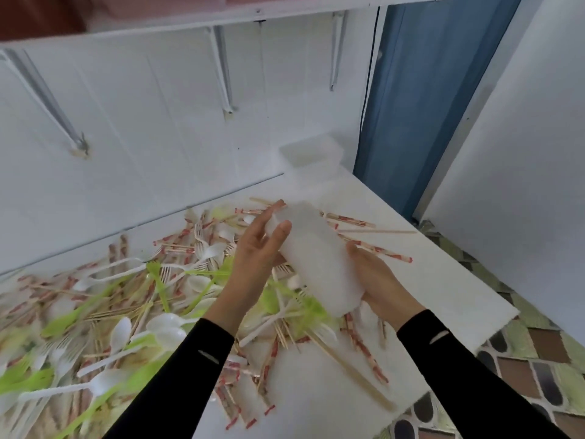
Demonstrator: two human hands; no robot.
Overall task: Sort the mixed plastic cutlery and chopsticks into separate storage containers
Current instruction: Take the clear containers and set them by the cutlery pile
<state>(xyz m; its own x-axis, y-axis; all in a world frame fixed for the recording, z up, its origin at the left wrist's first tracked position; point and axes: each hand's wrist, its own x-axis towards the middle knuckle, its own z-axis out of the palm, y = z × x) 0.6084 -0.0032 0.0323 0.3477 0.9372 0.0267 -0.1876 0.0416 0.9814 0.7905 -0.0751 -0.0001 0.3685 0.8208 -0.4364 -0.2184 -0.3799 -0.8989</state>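
Observation:
Between both hands I hold a translucent white plastic container (316, 258) above the table, tilted with one end pointing away from me. My left hand (258, 255) lies against its left side, fingers fairly straight, thumb on top. My right hand (376, 280) cups it from below on the right. Underneath, a mixed pile (126, 296) of white spoons, white forks, green cutlery, bare wooden chopsticks and red-and-white wrapped chopsticks covers the white table (443, 289).
A second clear container (311, 153) stands at the table's far right corner against the white wall. A shelf on metal brackets (223, 68) hangs overhead. A blue door frame (408, 106) and patterned floor tiles (522, 359) lie to the right.

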